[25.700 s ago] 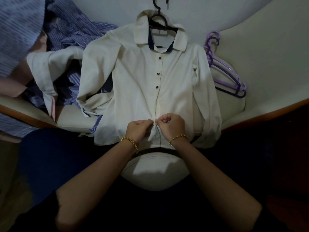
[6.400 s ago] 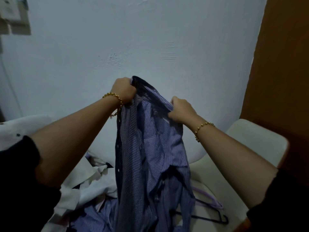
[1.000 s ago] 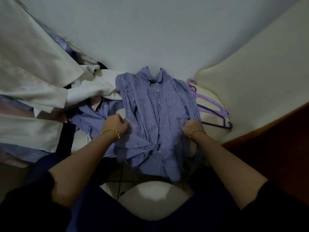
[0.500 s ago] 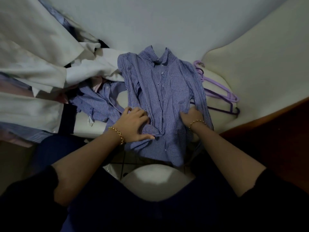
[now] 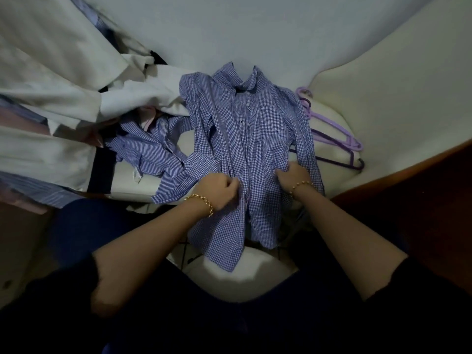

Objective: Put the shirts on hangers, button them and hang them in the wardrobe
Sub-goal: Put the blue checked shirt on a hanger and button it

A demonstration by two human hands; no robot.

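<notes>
A blue checked shirt (image 5: pixel 245 134) lies front-up on the cream seat (image 5: pixel 329 118), collar toward the wall and hem hanging off the near edge. My left hand (image 5: pixel 217 190) grips the shirt's left front panel near the button line. At the shirt's right side, by the sleeve, my right hand (image 5: pixel 291 176) holds the cloth. Both wrists wear gold bracelets. Purple hangers (image 5: pixel 334 135) lie on the seat just right of the shirt, partly under its sleeve.
A second blue checked shirt (image 5: pixel 150 152) lies crumpled to the left. Cream and white garments (image 5: pixel 58 80) are piled further left, with a striped one (image 5: pixel 38 190) beneath. A brown wooden edge (image 5: pixel 398 169) runs along the right. The pale wall (image 5: pixel 255 29) is behind.
My left hand, flat on the shirt half a second ago, has closed on the front panel. The shirt's front now lies flatter and straighter. The right hand stays at the right side.
</notes>
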